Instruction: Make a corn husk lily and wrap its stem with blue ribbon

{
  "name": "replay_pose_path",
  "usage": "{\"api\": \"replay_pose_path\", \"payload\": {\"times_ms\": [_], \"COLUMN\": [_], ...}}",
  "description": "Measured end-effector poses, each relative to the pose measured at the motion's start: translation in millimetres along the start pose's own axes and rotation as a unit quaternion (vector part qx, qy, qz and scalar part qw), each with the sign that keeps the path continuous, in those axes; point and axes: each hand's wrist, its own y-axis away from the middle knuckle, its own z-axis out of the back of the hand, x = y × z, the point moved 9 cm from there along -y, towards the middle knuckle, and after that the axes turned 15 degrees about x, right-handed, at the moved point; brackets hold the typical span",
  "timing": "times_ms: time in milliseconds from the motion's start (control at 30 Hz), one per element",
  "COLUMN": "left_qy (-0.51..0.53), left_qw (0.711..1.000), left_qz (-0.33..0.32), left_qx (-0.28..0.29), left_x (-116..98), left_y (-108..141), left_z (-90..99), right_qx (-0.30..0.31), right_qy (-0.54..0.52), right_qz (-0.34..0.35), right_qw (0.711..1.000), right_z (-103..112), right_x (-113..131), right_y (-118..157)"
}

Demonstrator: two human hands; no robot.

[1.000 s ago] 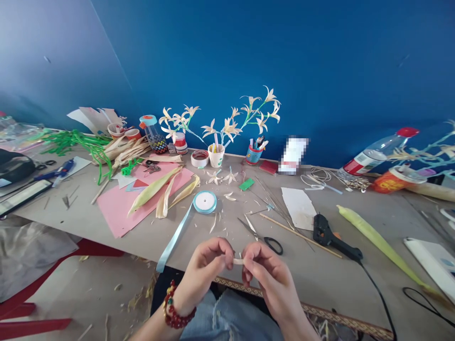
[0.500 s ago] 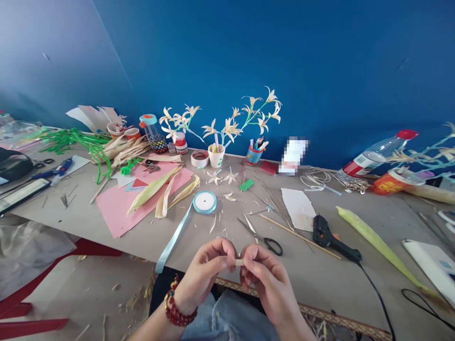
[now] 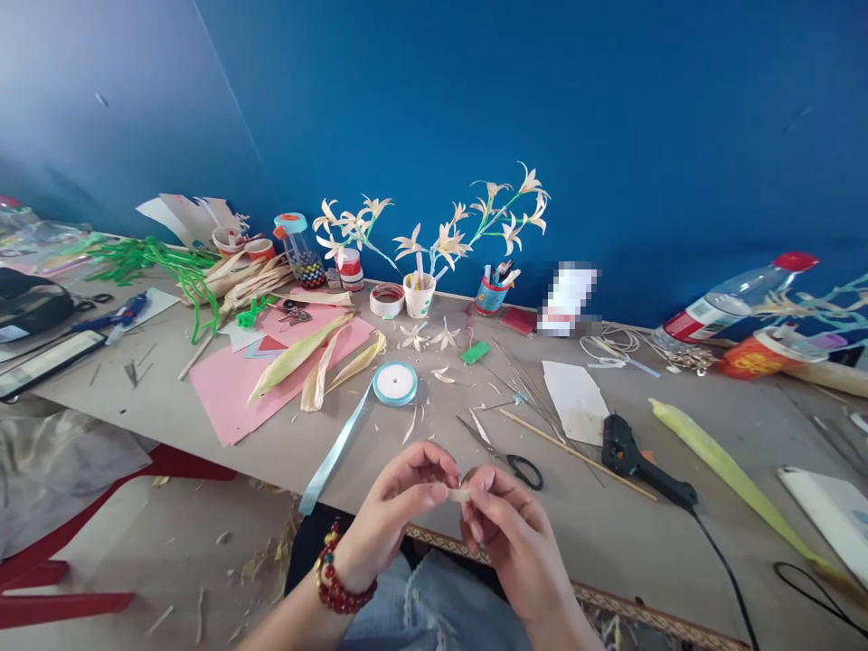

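Between my two hands, at the table's near edge, is a small pale strip point(image 3: 458, 495) that looks like a piece of corn husk. My left hand point(image 3: 410, 488), with red bead bracelets at the wrist, pinches its left end. The right end sits between the thumb and fingers of my right hand point(image 3: 508, 511). Just beyond lie dark-handled scissors point(image 3: 522, 470), partly spread. A spool of light blue ribbon point(image 3: 395, 383) rests farther off, its loose end point(image 3: 332, 470) trailing to the table edge. Two cream husk flowers point(image 3: 413, 337) lie behind the spool.
Husk flowers on stems stand in a paper cup point(image 3: 419, 298) at the back. A black glue gun point(image 3: 644, 466), a thin stick point(image 3: 576, 452) and a green husk point(image 3: 725, 479) lie rightward. Husk pieces point(image 3: 298, 357) rest on pink paper point(image 3: 217, 398) at left. A bottle point(image 3: 739, 298) stands far right.
The view has shifted slightly, so the table things appear a little further right. Both hands stay together on the strip, with the left fingers slightly higher and the strip tilted a little.
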Motion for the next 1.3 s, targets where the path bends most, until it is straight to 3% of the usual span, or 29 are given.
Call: {"api": "replay_pose_path", "payload": {"times_ms": [233,367,433,533,600,667,733,1100,1300], "left_qy": [-0.03,-0.173,-0.319,-0.53,-0.612,-0.65,-0.666,-0.665,-0.682], "left_qw": [0.999,0.984,0.942,0.825,0.754,0.712,0.689,0.669,0.659], "left_qz": [0.013,-0.034,-0.098,-0.191,-0.231,-0.258,-0.279,-0.323,-0.316], "left_qx": [0.004,-0.007,-0.025,-0.044,-0.052,-0.063,-0.066,-0.074,-0.038], "left_x": [1,-14,-32,-53,-60,-65,-69,-73,-71], "left_y": [-1,3,8,19,23,25,25,29,32], "left_z": [2.2,2.2,-2.7,-21.0,-31.8,-38.0,-42.3,-45.5,-42.9], "right_qx": [-0.005,-0.003,-0.007,-0.008,-0.004,0.003,0.013,0.061,0.067], "right_qy": [0.007,0.003,-0.002,-0.014,-0.026,-0.039,-0.05,-0.159,-0.212], "right_qz": [-0.012,-0.015,-0.013,-0.014,-0.018,-0.024,-0.03,-0.092,-0.089], "right_qw": [1.0,1.0,1.0,1.0,0.999,0.999,0.998,0.981,0.971], "right_z": [2,3,4,3,1,-3,-6,-27,-37], "right_x": [-2,-3,-3,-4,-6,-8,-9,-25,-29], "right_y": [-1,-3,-4,-5,-5,-4,-3,-8,-5]}}
